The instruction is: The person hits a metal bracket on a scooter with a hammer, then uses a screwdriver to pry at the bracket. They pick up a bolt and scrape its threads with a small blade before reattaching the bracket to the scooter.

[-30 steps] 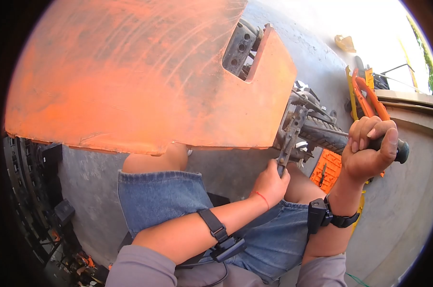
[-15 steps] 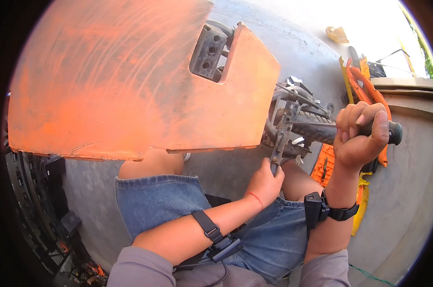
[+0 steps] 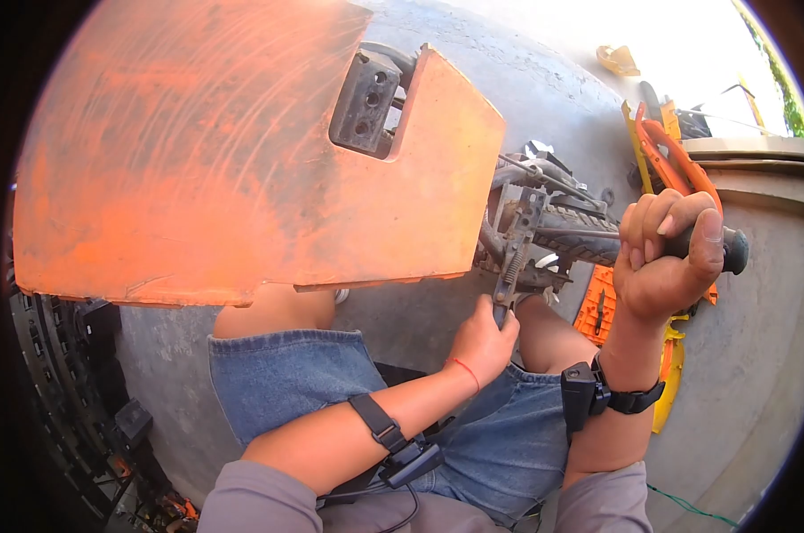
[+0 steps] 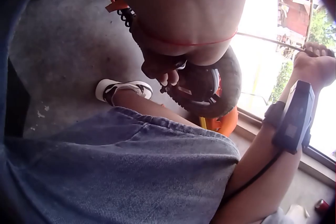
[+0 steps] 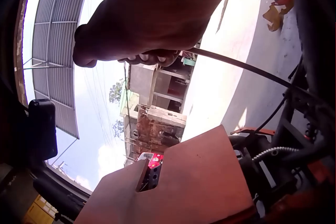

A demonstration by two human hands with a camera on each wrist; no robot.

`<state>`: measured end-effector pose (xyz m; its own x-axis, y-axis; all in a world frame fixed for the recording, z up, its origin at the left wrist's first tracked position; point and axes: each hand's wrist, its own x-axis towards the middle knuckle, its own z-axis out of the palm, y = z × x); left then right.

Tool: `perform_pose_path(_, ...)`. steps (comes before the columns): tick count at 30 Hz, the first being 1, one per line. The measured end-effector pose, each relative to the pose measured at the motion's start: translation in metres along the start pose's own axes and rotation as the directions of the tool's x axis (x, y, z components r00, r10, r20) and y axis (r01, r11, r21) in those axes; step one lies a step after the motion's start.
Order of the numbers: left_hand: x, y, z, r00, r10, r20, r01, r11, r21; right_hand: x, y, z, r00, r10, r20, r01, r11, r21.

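Note:
Near the centre of the head view, my left hand [image 3: 482, 342] grips the lower end of a metal bar with holes and a coil spring [image 3: 515, 253]. The bar sits among dark frame parts by a tyre [image 3: 575, 233]. My right hand [image 3: 673, 249] is raised at the right, its fingers wrapped round a black-handled screwdriver [image 3: 735, 251]. Its long thin shaft [image 5: 236, 64] runs left toward the bar. A large scratched orange panel [image 3: 198, 195] covers much of the machine to the left. In the left wrist view, the wrist hides most of what the left hand grips.
Orange and yellow body parts [image 3: 673, 151] lie at the right. An orange tray [image 3: 595, 306] with a dark tool stands by the tyre. Black racks [image 3: 55, 382] line the left edge. A green cord [image 3: 695, 508] crosses the floor at lower right.
The orange panel and machine have shifted left in view, with both hands a little left too. Both hands keep their hold on the bar and the screwdriver.

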<state>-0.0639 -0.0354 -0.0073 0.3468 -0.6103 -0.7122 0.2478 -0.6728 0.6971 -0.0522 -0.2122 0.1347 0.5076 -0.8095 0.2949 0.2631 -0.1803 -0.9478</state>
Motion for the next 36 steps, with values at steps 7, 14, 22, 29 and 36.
perform_pose_path(7, -0.001, 0.001, -0.001, 1.0, 0.001, 0.009, -0.001, 1.0, -0.02, 0.004, -0.001, -0.001, 0.993, 0.012, -0.116, -0.014, 1.0, -0.021)
perform_pose_path(14, 0.0, 0.002, -0.003, 1.0, 0.01, 0.021, -0.009, 1.0, -0.028, 0.011, 0.001, -0.001, 0.961, 0.047, -0.273, -0.047, 0.999, 0.005)
perform_pose_path(22, -0.01, 0.033, -0.019, 0.982, -0.139, 0.13, 0.157, 0.978, -0.136, 0.012, 0.002, -0.008, 0.954, 0.002, -0.301, 0.017, 0.998, 0.059)
perform_pose_path(29, -0.011, 0.037, -0.022, 0.935, -0.191, 0.3, 0.304, 0.866, -0.397, 0.002, 0.014, 0.007, 0.98, 0.071, -0.184, -0.074, 0.997, -0.01)
perform_pose_path(36, -0.01, 0.03, -0.014, 0.957, -0.124, 0.263, 0.216, 0.91, -0.355, 0.001, 0.016, -0.003, 0.959, -0.211, -0.19, 0.176, 0.967, -0.184)
